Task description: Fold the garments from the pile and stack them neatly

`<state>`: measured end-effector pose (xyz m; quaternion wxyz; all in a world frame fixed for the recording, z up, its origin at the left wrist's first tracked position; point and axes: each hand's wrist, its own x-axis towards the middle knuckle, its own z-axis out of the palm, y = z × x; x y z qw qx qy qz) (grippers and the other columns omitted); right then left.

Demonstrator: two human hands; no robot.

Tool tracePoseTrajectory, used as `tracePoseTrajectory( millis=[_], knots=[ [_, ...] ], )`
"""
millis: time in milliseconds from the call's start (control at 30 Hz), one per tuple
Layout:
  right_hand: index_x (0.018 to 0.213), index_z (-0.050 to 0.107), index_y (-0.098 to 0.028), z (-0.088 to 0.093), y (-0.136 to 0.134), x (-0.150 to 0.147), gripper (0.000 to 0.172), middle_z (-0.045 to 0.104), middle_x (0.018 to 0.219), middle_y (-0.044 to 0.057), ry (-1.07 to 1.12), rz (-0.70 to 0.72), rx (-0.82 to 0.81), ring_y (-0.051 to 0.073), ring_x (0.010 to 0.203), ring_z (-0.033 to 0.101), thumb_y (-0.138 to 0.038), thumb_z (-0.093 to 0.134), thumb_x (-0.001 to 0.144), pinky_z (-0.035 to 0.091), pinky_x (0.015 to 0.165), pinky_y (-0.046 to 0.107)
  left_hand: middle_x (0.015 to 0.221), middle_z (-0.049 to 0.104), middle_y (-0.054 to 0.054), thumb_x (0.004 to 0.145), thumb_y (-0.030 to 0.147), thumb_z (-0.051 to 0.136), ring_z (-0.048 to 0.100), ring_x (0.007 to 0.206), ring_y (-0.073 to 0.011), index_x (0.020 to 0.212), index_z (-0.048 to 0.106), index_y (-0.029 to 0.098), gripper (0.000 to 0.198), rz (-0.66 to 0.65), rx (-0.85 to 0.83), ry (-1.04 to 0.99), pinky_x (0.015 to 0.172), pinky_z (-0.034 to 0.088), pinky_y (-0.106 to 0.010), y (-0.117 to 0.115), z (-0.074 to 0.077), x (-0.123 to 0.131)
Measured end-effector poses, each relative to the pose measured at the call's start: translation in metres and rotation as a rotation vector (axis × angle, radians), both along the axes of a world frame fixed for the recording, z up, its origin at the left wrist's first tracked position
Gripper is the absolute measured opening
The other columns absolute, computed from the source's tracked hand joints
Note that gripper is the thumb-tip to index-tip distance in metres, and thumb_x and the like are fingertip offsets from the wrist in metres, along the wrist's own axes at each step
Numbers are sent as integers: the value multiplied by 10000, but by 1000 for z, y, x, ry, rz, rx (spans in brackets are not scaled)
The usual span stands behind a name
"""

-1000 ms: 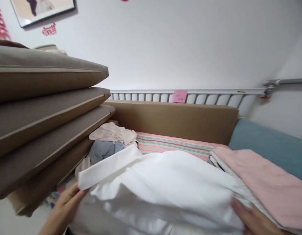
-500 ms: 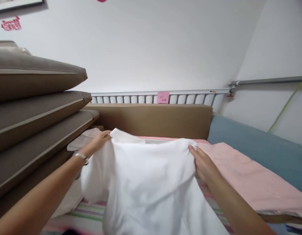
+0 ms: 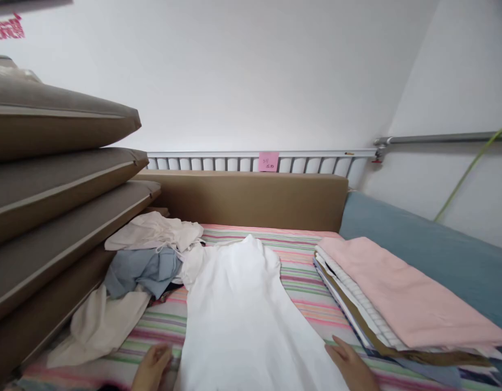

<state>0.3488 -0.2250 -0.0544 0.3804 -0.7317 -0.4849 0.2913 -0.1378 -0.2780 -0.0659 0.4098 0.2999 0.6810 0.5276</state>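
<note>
The left hand (image 3: pixel 152 366) lay on the striped bed sheet (image 3: pixel 302 271) with its fingers loosely curved and pinching nothing, just beside the left hem of the white garment (image 3: pixel 242 315). The right hand (image 3: pixel 350 365) lay flat with its fingers extended at the garment's right hem. Whether it touched the cloth could not be determined. Both hands were partly cut off at the near edge of the bed.

The white garment was spread lengthwise down the middle of the bed, its narrow end toward the brown headboard cushion (image 3: pixel 251 198). At the left edge lay a loose pile of clothes: a cream piece (image 3: pixel 153 232), a grey-blue piece (image 3: pixel 143 270) and an off-white piece (image 3: pixel 98 328). Stacked brown cushions (image 3: pixel 51 179) overhung that pile. At the right edge sat a stack of folded cloths (image 3: pixel 397 298), pink on top, against a blue cushion (image 3: pixel 430 252). A pink note (image 3: pixel 268 161) was stuck to the white rail (image 3: pixel 316 162) behind the headboard cushion.
</note>
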Motion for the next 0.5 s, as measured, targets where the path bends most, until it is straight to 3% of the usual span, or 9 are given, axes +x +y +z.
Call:
tracePoseTrajectory(
  millis=[100, 233, 333, 433, 500],
  knots=[
    [730, 649, -240, 2, 1, -2, 421, 726, 797, 58, -52, 51, -87, 285, 839, 666, -601, 487, 585, 515, 780, 394, 464, 557, 10, 474, 433, 763, 592, 509, -228, 650, 576, 191, 353, -22, -44, -71, 476, 460, -312, -20, -7, 17],
    [598, 649, -236, 22, -2, -17, 351, 722, 727, 51, -87, 174, -76, 296, 777, 658, -542, 482, 559, 507, 750, 392, 403, 492, 32, 477, 386, 769, 573, 488, -216, 544, 539, 204, 301, -37, -69, -50, 443, 439, -287, -23, 11, 32],
    [605, 656, -240, 48, -11, -22, 345, 722, 706, 26, -24, 192, -54, 290, 756, 655, -536, 486, 553, 515, 701, 367, 395, 480, 41, 456, 293, 776, 518, 439, -171, 482, 514, 203, 278, -91, -75, -47, 411, 392, -252, -23, 16, 31],
    [634, 664, -235, 74, -26, -15, 368, 722, 703, 21, -3, 174, -41, 287, 744, 655, -560, 506, 560, 517, 691, 352, 421, 500, 48, 452, 235, 770, 444, 404, -110, 511, 554, 184, 229, -142, -25, -60, 402, 314, -210, -30, 10, 28],
    [654, 669, -238, 78, -37, -7, 370, 727, 741, 26, -4, 147, -25, 292, 763, 657, -559, 527, 539, 517, 707, 352, 427, 498, 59, 482, 249, 756, 414, 395, -90, 594, 595, 177, 209, -134, 33, -70, 412, 278, -198, -36, 6, 27]
  ],
)
